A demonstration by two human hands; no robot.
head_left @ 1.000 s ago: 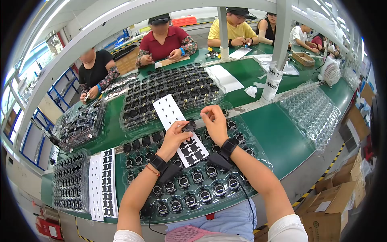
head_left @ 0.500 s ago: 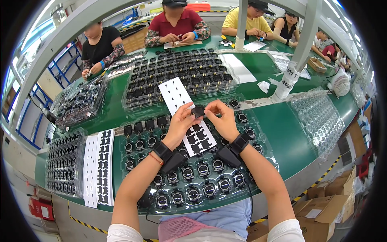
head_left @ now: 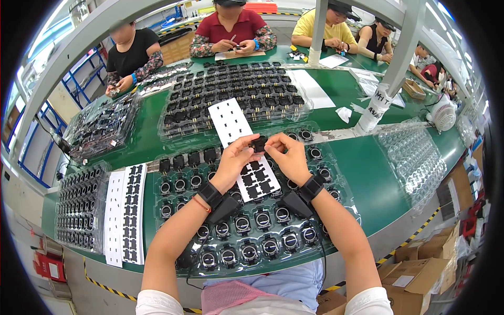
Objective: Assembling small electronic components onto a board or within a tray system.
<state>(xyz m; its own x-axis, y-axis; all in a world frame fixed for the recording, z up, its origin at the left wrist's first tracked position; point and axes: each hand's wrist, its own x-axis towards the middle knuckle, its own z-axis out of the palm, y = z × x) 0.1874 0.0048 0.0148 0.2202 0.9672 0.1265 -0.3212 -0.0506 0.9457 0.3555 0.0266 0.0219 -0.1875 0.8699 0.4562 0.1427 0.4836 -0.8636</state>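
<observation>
Centrally held, a small black part (head_left: pixel 258 143), pinched between fingertips of the left hand (head_left: pixel 234 161) and the right hand (head_left: pixel 289 159), both closed narrowly on it, raised just above a white sheet of black stickers (head_left: pixel 247 157). Lying slantwise under the hands, that sheet, across a clear plastic tray (head_left: pixel 336 197) of black round components with pale centres (rows partly hidden by the forearms and by black wrist bands with dark pods). Farther up the green table (head_left: pixel 388 184), a second tray of black parts (head_left: pixel 236 97), heaped several layers deep. To the left, another white sticker sheet (head_left: pixel 125 212) beside a further tray of round parts (head_left: pixel 79 207), and a slanted stack of trays (head_left: pixel 100 126) beyond. On the right, empty clear trays (head_left: pixel 415 157) near a white pole wrapped in tape (head_left: pixel 375 107), with a small white fan (head_left: pixel 443 113) past it. Across the table, other people seated: one in black (head_left: pixel 134 52), one in red (head_left: pixel 233 31), one in yellow (head_left: pixel 328 31). Down at the right edge, cardboard boxes (head_left: pixel 415 275) on the floor.
</observation>
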